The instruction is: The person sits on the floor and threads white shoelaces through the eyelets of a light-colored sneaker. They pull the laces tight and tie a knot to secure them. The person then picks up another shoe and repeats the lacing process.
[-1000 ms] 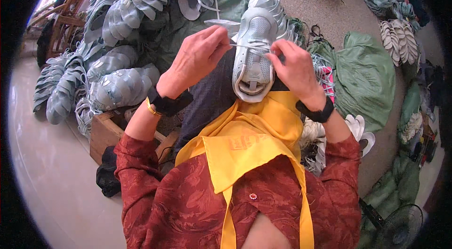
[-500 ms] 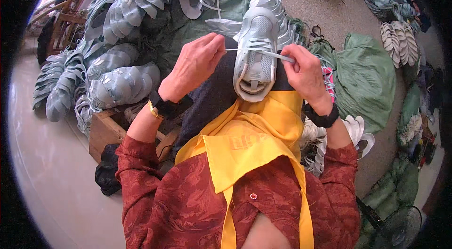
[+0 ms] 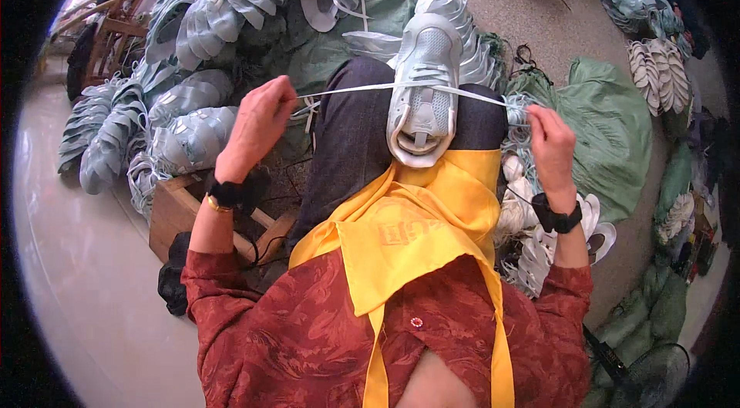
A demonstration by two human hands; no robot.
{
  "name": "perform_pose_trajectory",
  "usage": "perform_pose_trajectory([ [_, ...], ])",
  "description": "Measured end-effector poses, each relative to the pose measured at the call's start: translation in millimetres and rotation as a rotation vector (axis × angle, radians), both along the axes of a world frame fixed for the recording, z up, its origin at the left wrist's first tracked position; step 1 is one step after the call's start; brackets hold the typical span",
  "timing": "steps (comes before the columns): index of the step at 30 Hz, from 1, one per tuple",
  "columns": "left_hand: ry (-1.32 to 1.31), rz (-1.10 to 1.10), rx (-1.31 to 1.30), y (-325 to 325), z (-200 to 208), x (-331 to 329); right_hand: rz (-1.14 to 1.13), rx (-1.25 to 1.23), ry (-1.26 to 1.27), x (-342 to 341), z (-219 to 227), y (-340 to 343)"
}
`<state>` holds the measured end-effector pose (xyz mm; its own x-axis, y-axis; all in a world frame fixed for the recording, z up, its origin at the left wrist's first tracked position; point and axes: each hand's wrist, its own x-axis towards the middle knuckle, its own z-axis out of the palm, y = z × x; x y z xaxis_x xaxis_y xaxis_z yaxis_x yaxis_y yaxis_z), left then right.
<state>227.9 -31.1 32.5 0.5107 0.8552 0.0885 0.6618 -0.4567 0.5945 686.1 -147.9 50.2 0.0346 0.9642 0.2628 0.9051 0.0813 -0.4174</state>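
A pale blue-grey sneaker upper rests between my knees, its heel opening toward me. A light flat shoelace runs across it, drawn out nearly straight to both sides. My left hand is closed on one end of the lace, out past my left knee. The other end is pinched in the fingers of my right hand, beyond my right knee. Both hands are well apart from the upper itself. Stacked behind it are several more uppers, partly hidden.
Piles of nested shoe uppers lie at the left beside a wooden box. Green sacks lie at the right, with loose laces and pale shoe parts nearby. A yellow apron covers my lap.
My hands have spread apart, the left going left and slightly down, the right going right and down. The shoelace now stretches much wider across the upper.
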Motion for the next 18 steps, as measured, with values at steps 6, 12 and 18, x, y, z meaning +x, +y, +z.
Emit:
perform_pose_trajectory([
  [6,0.137,0.198,0.127,1,-2,-63,-0.228,-0.041,0.026,73,-13,-26],
  [12,0.22,0.465,0.068,10,-3,-145,-0.488,-0.139,-0.002,161,-40,-64],
  [18,0.363,0.639,0.098,23,-15,-244,-0.645,-0.208,0.087,242,-64,-103],
])
